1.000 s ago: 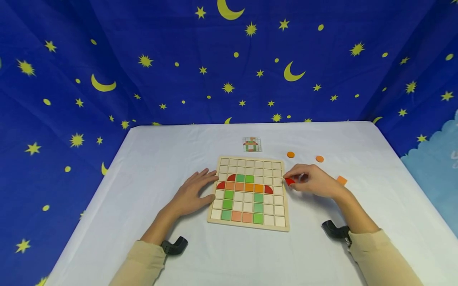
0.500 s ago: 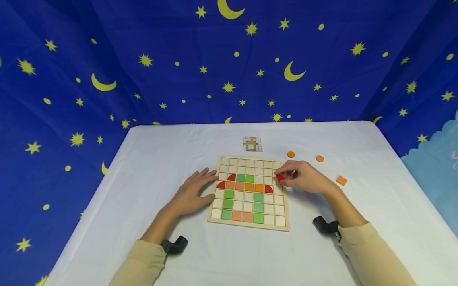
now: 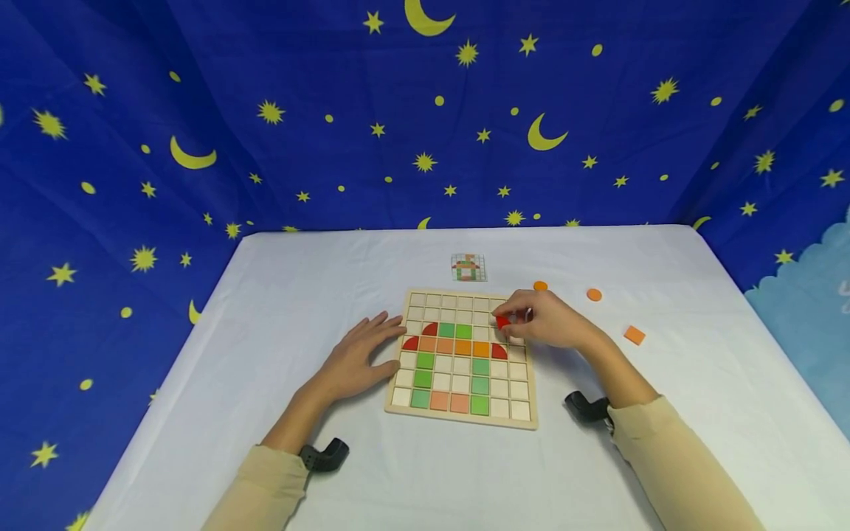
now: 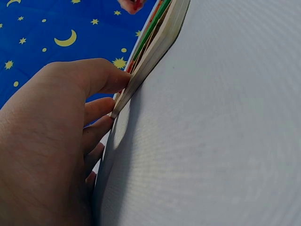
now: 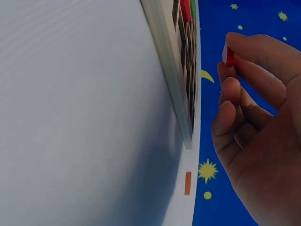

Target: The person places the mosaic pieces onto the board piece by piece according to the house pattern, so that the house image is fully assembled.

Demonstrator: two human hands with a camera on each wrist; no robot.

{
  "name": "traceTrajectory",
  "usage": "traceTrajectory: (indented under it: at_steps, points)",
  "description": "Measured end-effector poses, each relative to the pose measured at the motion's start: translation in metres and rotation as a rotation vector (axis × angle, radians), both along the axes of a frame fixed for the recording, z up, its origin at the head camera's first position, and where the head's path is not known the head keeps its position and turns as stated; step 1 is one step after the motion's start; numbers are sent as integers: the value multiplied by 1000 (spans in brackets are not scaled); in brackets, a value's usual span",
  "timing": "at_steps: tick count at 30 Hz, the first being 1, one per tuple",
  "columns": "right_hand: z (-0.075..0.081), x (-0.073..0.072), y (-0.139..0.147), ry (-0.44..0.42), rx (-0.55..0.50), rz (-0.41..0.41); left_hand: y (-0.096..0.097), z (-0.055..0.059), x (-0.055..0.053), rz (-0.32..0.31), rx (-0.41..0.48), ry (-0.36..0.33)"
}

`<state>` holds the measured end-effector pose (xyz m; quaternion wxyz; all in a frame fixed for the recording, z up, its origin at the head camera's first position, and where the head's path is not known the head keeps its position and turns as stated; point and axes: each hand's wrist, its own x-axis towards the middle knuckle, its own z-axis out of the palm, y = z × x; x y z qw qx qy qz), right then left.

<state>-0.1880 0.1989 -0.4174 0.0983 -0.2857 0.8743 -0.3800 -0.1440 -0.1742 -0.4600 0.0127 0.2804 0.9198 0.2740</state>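
A wooden grid board lies on the white table, several of its cells filled with green, orange, salmon and red pieces. My right hand pinches a red piece between thumb and fingertips, above the board's right side; the right wrist view shows this red piece held clear of the board. Along the board's left edge rests my left hand, fingers extended, its thumb and fingertips touching the frame. Red quarter-round pieces sit at the ends of the orange row. The cells beneath my right hand are hidden.
Behind the board lies a small pattern card. To the right are an orange disc, another orange disc and an orange square. A blue curtain with stars and moons hangs behind the table.
My right hand has moved left with the red piece, from beside the board's right edge to over its right-hand cells. My left hand has stayed in place.
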Motion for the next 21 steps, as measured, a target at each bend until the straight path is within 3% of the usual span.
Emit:
traceTrajectory:
  at_steps: [9,21]
  points:
    - [0,-3,-12,-68,33,-5,1,0,0,8,-16,-4]
    - [-8,-7,-28,-55,82,36,0,1,0,0,-6,2]
